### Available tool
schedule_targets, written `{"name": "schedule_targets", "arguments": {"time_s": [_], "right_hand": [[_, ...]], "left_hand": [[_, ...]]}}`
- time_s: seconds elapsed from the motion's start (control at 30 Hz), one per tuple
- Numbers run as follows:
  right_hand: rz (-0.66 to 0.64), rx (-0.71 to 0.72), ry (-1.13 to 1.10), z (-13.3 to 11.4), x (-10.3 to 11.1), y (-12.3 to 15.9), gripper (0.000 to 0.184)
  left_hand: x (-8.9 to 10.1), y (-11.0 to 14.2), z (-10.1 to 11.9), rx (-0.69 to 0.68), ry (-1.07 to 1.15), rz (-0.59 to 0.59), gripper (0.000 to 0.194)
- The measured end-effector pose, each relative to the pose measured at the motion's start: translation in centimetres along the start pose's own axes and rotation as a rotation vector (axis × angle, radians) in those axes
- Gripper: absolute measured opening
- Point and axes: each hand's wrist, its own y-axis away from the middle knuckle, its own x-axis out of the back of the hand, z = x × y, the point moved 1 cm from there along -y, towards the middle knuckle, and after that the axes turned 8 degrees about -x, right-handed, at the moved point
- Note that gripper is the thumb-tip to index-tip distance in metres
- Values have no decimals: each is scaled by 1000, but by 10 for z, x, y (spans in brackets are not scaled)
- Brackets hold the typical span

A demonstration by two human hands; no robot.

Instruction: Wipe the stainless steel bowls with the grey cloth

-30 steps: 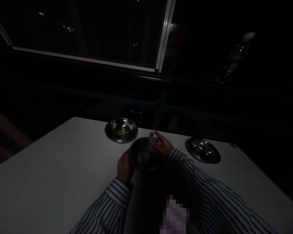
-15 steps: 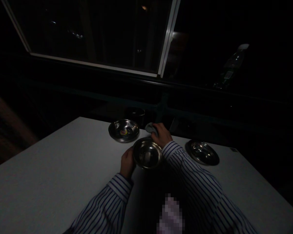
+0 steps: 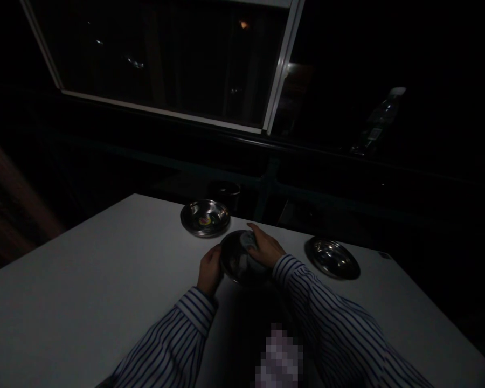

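My left hand grips the left rim of a shiny metal bowl in front of me. Inside that bowl, a grey cloth is pressed against the far inner wall by my right hand, whose fingers close over it. Part of the cloth is hidden under the hand. Just beyond and to the left lies a metal dish with a yellow and red sticker on its bottom. Another metal dish rests right of my right hand.
Everything stands on a white table whose far edge runs behind the dishes. A dark round container is just past that edge. Farther back are a bottle with a white cap and a window frame. The surroundings are very dark.
My right hand has moved from beyond the bowl's far rim down into the bowl with the cloth. The left hand keeps its hold on the rim. The view has shifted slightly.
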Motion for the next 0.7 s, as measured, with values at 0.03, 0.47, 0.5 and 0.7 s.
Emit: {"name": "schedule_targets", "arguments": {"time_s": [0.03,0.47,0.5,0.7], "right_hand": [[-17,-18,33,-1,0,-1,68],[-290,-70,241,-2,-15,-4,68],[-319,-54,237,0,-15,-5,66],[-406,29,232,7,-18,-6,69]], "left_hand": [[0,0,0,15,9,-2,42],[0,4,-1,91,54,-15,41],[0,4,-1,90,52,-16,41],[0,5,4,81,-5,-23,38]]}}
